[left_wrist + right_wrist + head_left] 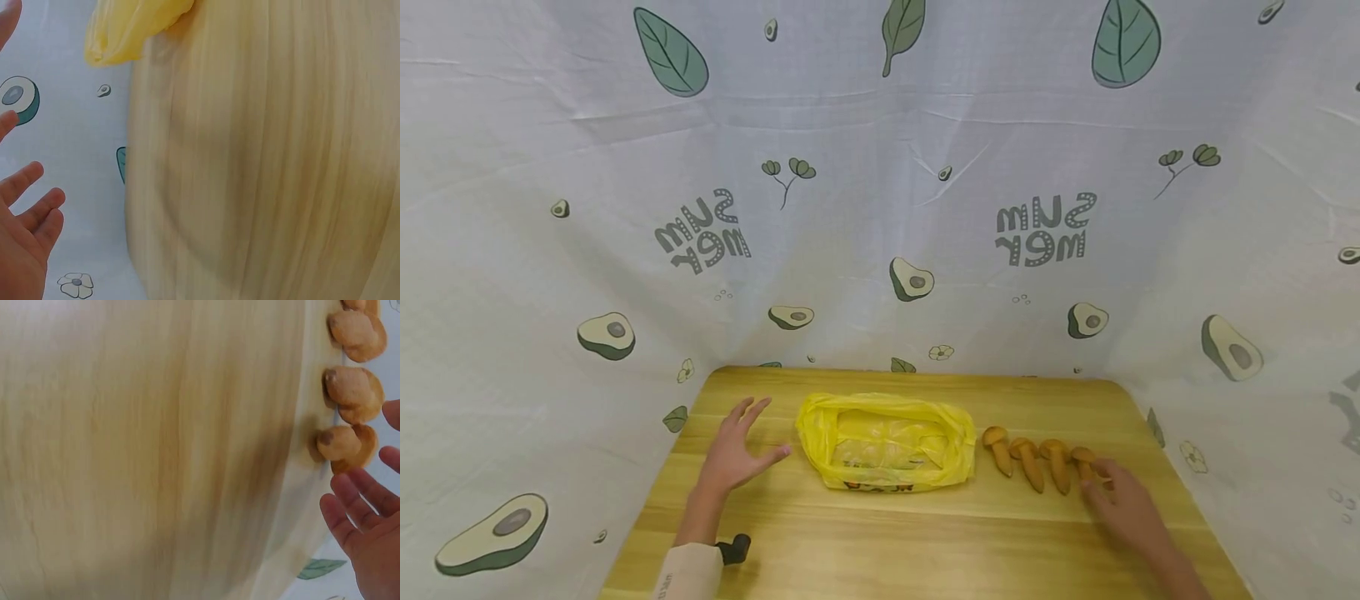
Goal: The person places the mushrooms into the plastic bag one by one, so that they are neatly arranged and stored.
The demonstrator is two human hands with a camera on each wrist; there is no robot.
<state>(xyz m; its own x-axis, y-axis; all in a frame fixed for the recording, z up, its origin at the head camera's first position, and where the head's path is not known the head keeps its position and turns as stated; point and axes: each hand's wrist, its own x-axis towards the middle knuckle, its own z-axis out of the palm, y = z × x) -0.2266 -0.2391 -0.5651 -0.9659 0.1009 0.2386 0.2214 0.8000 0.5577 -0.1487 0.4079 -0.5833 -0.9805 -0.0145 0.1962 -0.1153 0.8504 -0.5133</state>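
An open-mouthed yellow plastic bag (887,482) stands at the middle of the wooden table. To its left, my left hand (733,454) hovers with fingers and thumb spread apart, holding nothing. Several brown mushrooms lie in a row right of the bag, among them the leftmost mushroom (997,450) and the rightmost mushroom (1083,461). Close by the rightmost one is my right hand (1123,504); in the right wrist view its fingers (353,500) extend beside that mushroom (340,445). Whether they touch it I cannot tell.
The wooden table (880,550) backs onto a pale curtain (850,233) printed with avocados and leaves, which also hangs along both sides. A black wrist strap piece (735,548) shows at the left sleeve (691,572).
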